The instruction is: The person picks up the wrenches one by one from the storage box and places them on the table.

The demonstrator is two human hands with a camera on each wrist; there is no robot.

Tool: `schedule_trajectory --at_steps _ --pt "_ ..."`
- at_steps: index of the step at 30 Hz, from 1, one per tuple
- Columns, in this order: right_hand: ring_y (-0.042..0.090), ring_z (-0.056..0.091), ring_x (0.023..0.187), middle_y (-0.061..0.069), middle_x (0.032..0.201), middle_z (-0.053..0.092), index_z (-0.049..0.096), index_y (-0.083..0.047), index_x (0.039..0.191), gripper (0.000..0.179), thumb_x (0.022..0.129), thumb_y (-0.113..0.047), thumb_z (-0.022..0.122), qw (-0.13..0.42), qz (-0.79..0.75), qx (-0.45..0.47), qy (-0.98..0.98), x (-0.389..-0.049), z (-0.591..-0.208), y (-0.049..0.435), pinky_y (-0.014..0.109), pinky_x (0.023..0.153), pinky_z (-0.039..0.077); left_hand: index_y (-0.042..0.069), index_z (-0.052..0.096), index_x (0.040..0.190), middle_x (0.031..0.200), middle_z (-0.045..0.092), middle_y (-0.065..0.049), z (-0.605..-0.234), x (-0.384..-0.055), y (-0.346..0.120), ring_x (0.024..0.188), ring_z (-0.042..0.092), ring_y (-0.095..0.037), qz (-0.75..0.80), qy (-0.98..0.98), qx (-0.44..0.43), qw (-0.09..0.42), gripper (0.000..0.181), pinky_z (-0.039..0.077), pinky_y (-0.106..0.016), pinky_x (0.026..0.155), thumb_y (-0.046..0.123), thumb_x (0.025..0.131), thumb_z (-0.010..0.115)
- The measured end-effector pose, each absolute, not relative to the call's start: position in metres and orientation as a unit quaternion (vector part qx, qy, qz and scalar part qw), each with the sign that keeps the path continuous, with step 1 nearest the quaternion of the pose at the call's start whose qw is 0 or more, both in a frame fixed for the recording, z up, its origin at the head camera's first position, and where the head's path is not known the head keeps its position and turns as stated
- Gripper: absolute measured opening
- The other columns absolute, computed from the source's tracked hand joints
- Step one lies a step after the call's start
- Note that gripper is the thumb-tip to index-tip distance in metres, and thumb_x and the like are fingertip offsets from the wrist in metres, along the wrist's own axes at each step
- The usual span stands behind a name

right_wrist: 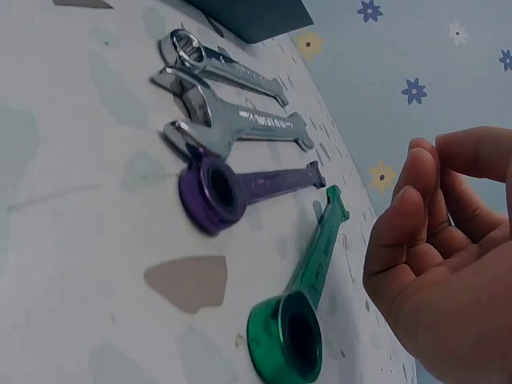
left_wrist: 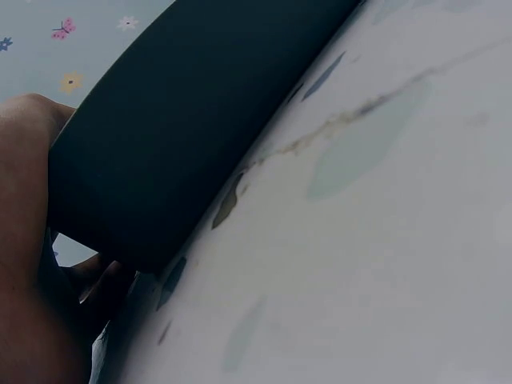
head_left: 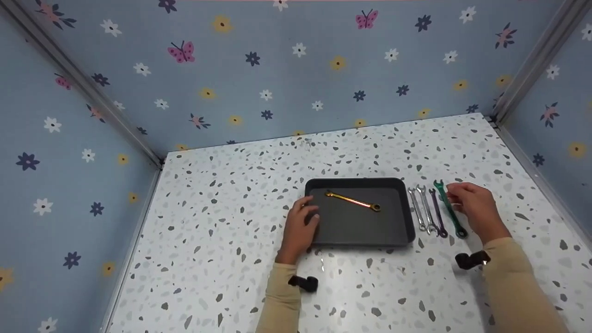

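My left hand (head_left: 299, 226) holds the left side of a dark grey baking tray (head_left: 365, 233), thumb and fingertips at its rim. The left wrist view shows the tray's outer wall (left_wrist: 184, 112) close up, with fingers partly hidden behind it. Inside the tray a gold wrench (head_left: 354, 200) lies aslant. My right hand (head_left: 476, 206) hovers beside a green wrench (head_left: 449, 208), which lies on the table. In the right wrist view its fingers are bent, thumb and fingertips close together, with nothing visible between them. A purple wrench (right_wrist: 240, 188) lies just left of the green one.
Between the purple wrench and the tray lie two silver wrenches, an open-ended one (head_left: 426, 208) and a slimmer one (head_left: 416, 210), roughly side by side. The speckled white table (head_left: 222, 222) is bounded by blue flowered panels (head_left: 296, 74) at the back and sides.
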State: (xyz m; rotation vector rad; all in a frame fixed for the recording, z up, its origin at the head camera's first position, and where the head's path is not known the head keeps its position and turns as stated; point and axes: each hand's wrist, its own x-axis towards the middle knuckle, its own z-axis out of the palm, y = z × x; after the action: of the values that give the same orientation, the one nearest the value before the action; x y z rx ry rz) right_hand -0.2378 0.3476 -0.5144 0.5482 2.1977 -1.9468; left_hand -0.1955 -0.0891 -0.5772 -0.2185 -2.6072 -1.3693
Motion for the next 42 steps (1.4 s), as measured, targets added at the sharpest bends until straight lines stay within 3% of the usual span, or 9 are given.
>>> schedule_trajectory --at_steps 10,24,32,42 --pt "0.016 0.062 0.096 0.005 0.105 0.068 0.057 0.002 0.129 0.050 0.096 -0.034 0.068 0.084 -0.677 0.130 0.719 -0.239 -0.499 0.329 0.026 0.079 0.055 0.005 0.071 0.118 0.147 0.050 0.000 -0.578 -0.195 -0.090 0.139 0.041 -0.022 -0.461 -0.879 -0.072 0.098 0.024 0.032 -0.043 0.114 0.015 0.097 0.062" --pt "0.012 0.064 0.084 0.000 0.091 0.069 0.069 -0.008 0.107 0.019 0.097 -0.023 0.068 0.090 -0.698 0.082 0.705 -0.248 -0.501 0.287 0.026 0.073 0.055 0.005 0.071 0.119 0.147 0.049 0.002 -0.579 -0.195 -0.091 0.140 0.040 -0.022 -0.468 -0.874 -0.082 0.100 0.025 0.033 -0.044 0.113 0.016 0.099 0.062" --pt "0.013 0.061 0.088 0.001 0.097 0.065 0.058 0.007 0.128 0.047 0.099 -0.030 0.065 0.102 -0.665 0.067 0.736 -0.250 -0.505 0.266 0.028 0.077 0.055 0.008 0.071 0.118 0.147 0.049 0.001 -0.578 -0.196 -0.091 0.140 0.040 -0.023 -0.466 -0.876 -0.076 0.099 0.025 0.033 -0.045 0.114 0.018 0.098 0.061" --pt "0.016 0.062 0.088 0.009 0.102 0.065 0.060 0.003 0.126 0.046 0.099 -0.034 0.065 0.095 -0.624 0.072 0.773 -0.249 -0.503 0.246 0.028 0.074 0.054 0.008 0.071 0.118 0.147 0.050 -0.001 -0.576 -0.196 -0.090 0.139 0.041 -0.023 -0.462 -0.878 -0.073 0.097 0.025 0.032 -0.043 0.114 0.018 0.096 0.063"
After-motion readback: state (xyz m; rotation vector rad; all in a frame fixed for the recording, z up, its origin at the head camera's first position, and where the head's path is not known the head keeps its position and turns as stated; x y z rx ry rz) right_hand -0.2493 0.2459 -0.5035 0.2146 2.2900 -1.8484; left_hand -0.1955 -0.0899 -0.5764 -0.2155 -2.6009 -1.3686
